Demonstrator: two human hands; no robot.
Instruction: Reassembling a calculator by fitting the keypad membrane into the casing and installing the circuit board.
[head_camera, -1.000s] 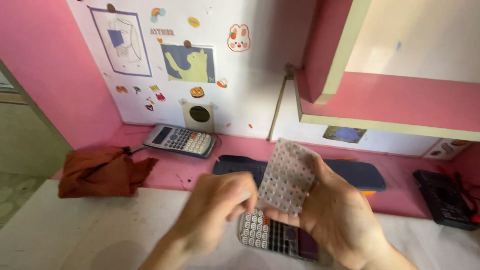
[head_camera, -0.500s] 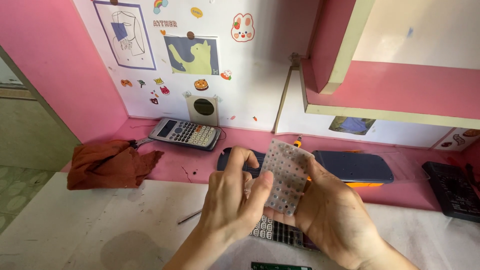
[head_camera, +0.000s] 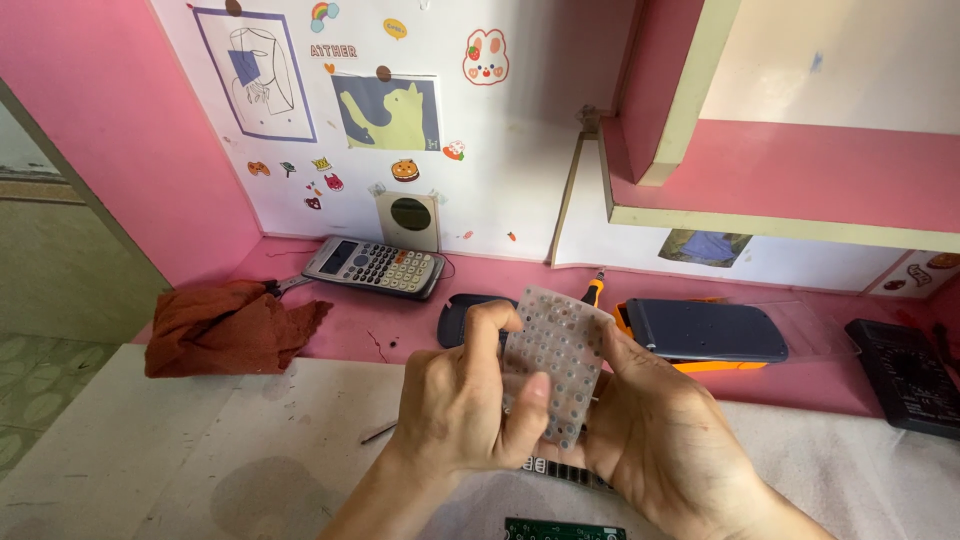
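- Both your hands grip the translucent grey rubber keypad sheet (head_camera: 556, 360): your left hand (head_camera: 462, 412) pinches its near edge, thumb on the face, and your right hand (head_camera: 668, 435) backs it from behind.
- Since a moment ago your left fingers have curled tighter over it, a sign you're still checking it.
- It hangs above the white tabletop's (head_camera: 150, 450) near edge.
- A grey calculator (head_camera: 375, 266) and rust-brown cloth (head_camera: 225, 325) lie on the pink ledge along the tabletop's far edge.
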